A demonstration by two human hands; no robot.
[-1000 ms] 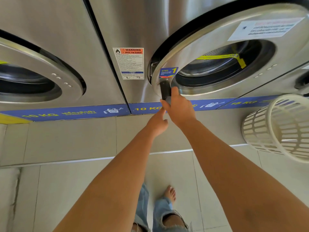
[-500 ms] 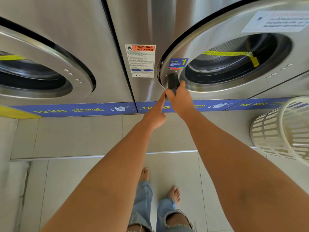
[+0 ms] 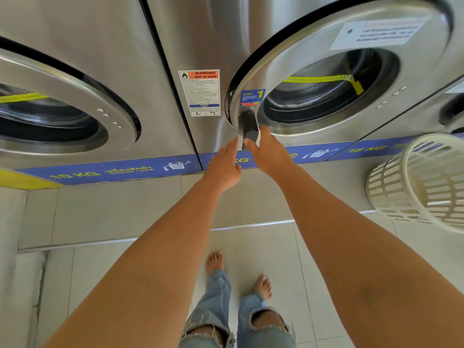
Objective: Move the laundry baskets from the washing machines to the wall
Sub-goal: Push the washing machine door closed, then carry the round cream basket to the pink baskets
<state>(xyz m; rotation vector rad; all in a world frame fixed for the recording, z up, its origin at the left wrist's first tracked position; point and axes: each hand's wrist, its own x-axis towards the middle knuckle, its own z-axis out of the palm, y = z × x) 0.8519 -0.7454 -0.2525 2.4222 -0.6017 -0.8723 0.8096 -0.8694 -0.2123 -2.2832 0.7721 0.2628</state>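
Two stainless washing machines fill the far side of the scene. The left machine (image 3: 75, 71) shows its round door at the left edge. The right machine (image 3: 213, 33) carries a round door (image 3: 301, 59) with a white notice on its upper part and a yellow strip visible through the glass. A blue capacity band (image 3: 113, 170) runs along the base of both units, above a tiled plinth (image 3: 100, 209) and pale floor tiles (image 3: 263, 247).

One white slotted laundry basket (image 3: 421, 187) sits at the right edge, tilted with its open mouth facing right and near, in front of the machines (what supports it cannot be told).

Both bare arms reach to the door's black handle (image 3: 249, 128). The right hand (image 3: 270, 154) has fingers spread, thumb and forefinger either side of the handle's lower end, touching but not clamped. The left hand (image 3: 224, 167) is flat with fingers together, fingertips just left of the handle, holding nothing.

A warning label (image 3: 199, 92) sits left of the door; a blue "STEP 1" sticker (image 3: 252, 96) lies above the handle.
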